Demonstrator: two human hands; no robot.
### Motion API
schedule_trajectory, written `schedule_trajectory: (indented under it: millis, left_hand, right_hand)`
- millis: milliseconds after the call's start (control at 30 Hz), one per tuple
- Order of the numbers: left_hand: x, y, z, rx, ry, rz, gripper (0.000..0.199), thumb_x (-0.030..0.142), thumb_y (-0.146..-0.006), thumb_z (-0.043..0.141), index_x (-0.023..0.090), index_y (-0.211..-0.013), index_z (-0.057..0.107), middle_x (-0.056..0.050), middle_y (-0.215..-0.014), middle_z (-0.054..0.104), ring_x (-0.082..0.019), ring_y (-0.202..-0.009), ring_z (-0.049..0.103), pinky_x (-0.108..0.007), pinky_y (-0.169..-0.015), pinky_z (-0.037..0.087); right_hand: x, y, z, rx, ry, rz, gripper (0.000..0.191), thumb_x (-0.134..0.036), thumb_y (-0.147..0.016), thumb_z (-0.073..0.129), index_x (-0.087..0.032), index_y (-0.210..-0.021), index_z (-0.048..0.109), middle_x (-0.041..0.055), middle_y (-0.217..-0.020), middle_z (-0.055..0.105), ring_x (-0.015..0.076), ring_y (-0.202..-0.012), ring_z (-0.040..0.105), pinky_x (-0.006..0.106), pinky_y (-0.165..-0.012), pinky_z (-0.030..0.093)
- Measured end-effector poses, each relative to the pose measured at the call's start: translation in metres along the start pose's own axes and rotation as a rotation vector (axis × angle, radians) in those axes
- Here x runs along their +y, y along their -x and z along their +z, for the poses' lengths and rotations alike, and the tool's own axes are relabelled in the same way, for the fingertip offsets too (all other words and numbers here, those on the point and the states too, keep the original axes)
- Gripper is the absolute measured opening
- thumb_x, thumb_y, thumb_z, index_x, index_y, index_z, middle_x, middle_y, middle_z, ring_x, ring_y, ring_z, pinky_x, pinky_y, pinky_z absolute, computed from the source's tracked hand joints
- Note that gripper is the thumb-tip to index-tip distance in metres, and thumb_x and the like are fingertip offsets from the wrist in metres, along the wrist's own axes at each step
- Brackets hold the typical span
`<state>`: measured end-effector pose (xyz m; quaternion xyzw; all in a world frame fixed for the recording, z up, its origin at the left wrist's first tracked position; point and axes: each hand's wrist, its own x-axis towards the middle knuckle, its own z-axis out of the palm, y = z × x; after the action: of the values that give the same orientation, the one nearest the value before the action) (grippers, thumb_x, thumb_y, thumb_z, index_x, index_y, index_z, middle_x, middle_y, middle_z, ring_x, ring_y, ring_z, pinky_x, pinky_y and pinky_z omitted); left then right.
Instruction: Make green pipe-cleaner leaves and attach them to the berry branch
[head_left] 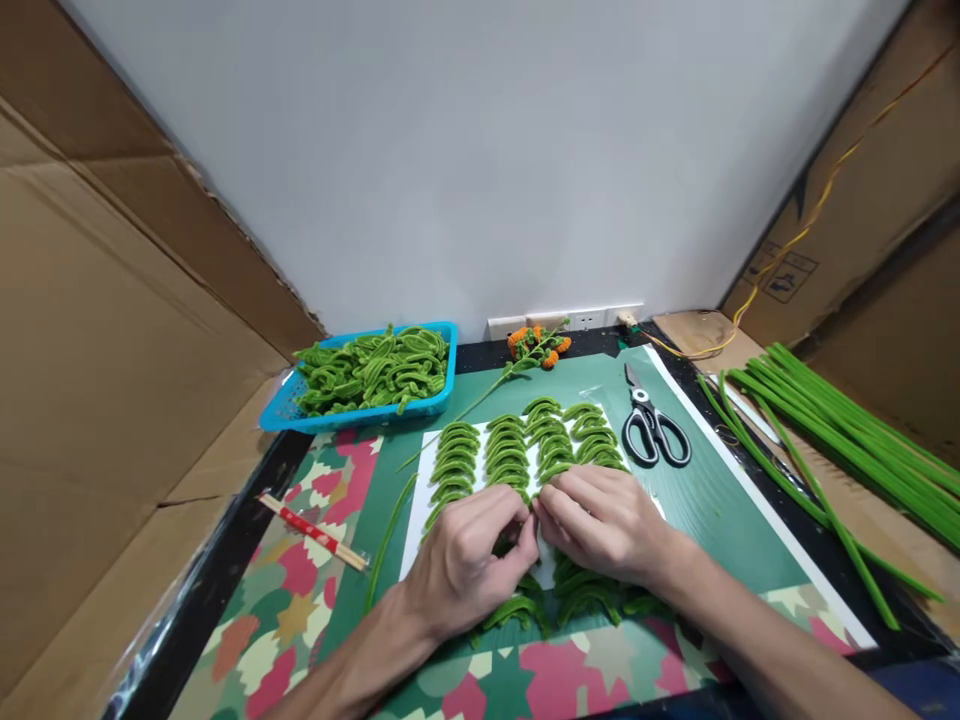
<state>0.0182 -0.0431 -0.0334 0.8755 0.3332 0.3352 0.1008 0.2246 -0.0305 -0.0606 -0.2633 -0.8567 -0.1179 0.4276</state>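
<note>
Over a white sheet (414, 545), my left hand (472, 560) and my right hand (600, 520) meet with fingertips pinched close together. A small green piece shows between them, mostly covered by the fingers. Curved green fuzzy pieces (456, 455) lie in several columns on the sheet above my hands. More curved green pieces (517, 610) rest below my hands, partly hidden by them. The sheet lies on a green mat (720, 540).
A blue basket (450, 370) of green pieces stands back left. Black-handled scissors (652, 425) lie right of the sheet, long green stems (862, 440) at far right. Wrapped chopsticks (311, 530) lie left. An orange-flowered stem (525, 355) is at the back, near wall sockets (585, 320).
</note>
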Motion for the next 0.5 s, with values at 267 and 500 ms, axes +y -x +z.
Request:
schedule_trajectory:
  millis: [267,500]
  left_hand:
    - [0.0022,0.0019,-0.0043,0.035,-0.017,0.019,0.026,0.007,-0.096,0.058,0.021,-0.077,0.049,0.005,-0.065,0.048,-0.010,-0.056,0.048,-0.023,-0.054,0.038]
    - [-0.0029,0.0023,-0.0065,-0.005,-0.069,0.010,0.020,0.007,-0.096,0.058,0.020,-0.082,0.055,0.003,-0.069,0.054,-0.012,-0.060,0.054,-0.025,-0.058,0.042]
  right_hand:
    - [-0.0020,-0.0049,0.0001,0.046,-0.042,-0.005,0.030,-0.010,-0.102,0.055,-0.017,-0.074,0.063,0.0007,-0.063,0.055,0.0168,-0.059,0.044,0.034,-0.056,0.035]
    - [-0.0018,-0.0063,0.0003,0.036,-0.091,0.034,0.022,-0.015,-0.103,0.056,-0.015,-0.084,0.067,0.0019,-0.067,0.061,0.0169,-0.058,0.047,0.033,-0.055,0.037]
